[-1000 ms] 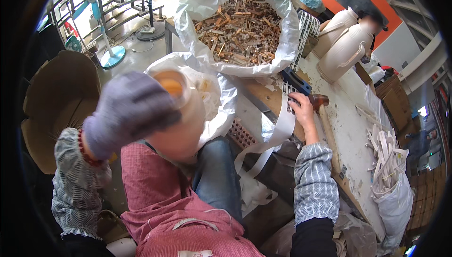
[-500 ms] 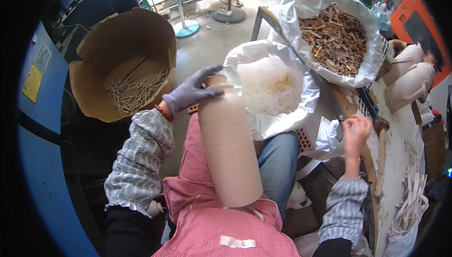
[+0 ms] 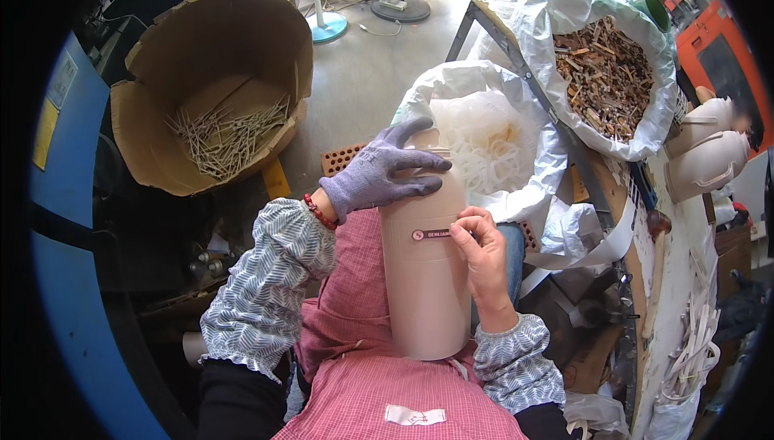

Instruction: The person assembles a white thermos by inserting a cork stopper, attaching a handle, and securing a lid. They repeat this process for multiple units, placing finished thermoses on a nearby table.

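Note:
A large beige plastic flask (image 3: 426, 303) stands tilted on my lap, its narrower neck pointing away from me. My left hand (image 3: 391, 168), in a purple-grey glove, is closed round its neck and shoulder, with the fingers across the top. Partway down the side lies a small dark label (image 3: 431, 234) with a round red-and-white mark at its left end. My bare right hand (image 3: 482, 259) pinches the right end of this label between thumb and forefinger, against the flask's wall. The fingertips hide that end of the label.
A cardboard bin (image 3: 218, 61) with thin beige sticks stands far left. White sacks with clear plastic rings (image 3: 492, 158) and brown scraps (image 3: 605, 77) stand ahead and right. A workbench (image 3: 677, 279) bears handled beige flasks (image 3: 709, 166). A pale strip (image 3: 592, 251) hangs beside it.
My right hand has come left from beside the bench to the flask, where the dark label now shows. The flask and my left hand sit further right in the picture, and the view has shifted.

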Motion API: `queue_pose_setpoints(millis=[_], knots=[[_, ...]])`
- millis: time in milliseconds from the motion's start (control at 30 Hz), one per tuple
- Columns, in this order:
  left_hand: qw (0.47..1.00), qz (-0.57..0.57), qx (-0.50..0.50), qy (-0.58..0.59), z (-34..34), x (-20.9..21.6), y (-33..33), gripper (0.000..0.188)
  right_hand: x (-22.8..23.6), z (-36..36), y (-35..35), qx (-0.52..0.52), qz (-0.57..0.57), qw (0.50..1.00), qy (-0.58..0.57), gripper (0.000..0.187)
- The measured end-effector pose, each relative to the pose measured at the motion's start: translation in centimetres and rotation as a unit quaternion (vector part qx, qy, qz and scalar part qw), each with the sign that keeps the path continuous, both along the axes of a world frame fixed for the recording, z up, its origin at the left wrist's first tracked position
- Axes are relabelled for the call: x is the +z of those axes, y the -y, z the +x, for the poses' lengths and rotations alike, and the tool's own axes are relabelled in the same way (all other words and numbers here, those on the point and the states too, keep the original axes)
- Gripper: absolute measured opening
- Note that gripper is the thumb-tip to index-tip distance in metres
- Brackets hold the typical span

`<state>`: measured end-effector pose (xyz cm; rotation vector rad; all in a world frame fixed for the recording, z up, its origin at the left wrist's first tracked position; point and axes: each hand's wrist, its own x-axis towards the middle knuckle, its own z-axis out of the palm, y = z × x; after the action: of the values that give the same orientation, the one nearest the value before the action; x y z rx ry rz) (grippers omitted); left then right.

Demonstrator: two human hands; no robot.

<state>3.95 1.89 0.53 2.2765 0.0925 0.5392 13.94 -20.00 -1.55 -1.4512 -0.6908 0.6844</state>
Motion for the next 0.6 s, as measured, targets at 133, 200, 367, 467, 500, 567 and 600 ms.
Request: queue_pose_setpoints(millis=[133,200,367,467,500,567,600], knots=[[1.000,0.019,-0.009,-0.011,-0.3,0.5,0.1,0.048,-0.2,-0.3,0.0,-0.018,0.005,1.000,-0.009,0.011],[0.999,0.031,-0.020,-0.023,-0.5,1.3,0.2,0.057,-0.4,-0.3,-0.1,-0.034,0.014,0.999,-0.006,0.013],[0.993,0.099,-0.039,-0.044,-0.4,1.7,0.4,0.084,-1.2,-0.1,-0.1,-0.051,0.015,0.999,-0.005,0.013],[0.991,0.107,-0.038,-0.072,0.1,2.3,1.0,0.087,-2.1,0.3,0.3,-0.057,0.011,0.998,0.036,0.014],[0.990,0.104,-0.040,-0.083,0.3,2.5,1.2,0.088,-2.4,0.5,0.5,-0.057,0.010,0.997,0.055,0.016],[0.988,0.116,-0.035,-0.099,0.5,3.0,1.5,0.088,-3.1,0.5,0.7,-0.058,0.038,0.997,0.033,0.035],[0.986,0.123,-0.032,-0.105,0.6,3.2,1.7,0.087,-3.6,0.5,0.9,-0.058,0.053,0.997,0.023,0.045]])
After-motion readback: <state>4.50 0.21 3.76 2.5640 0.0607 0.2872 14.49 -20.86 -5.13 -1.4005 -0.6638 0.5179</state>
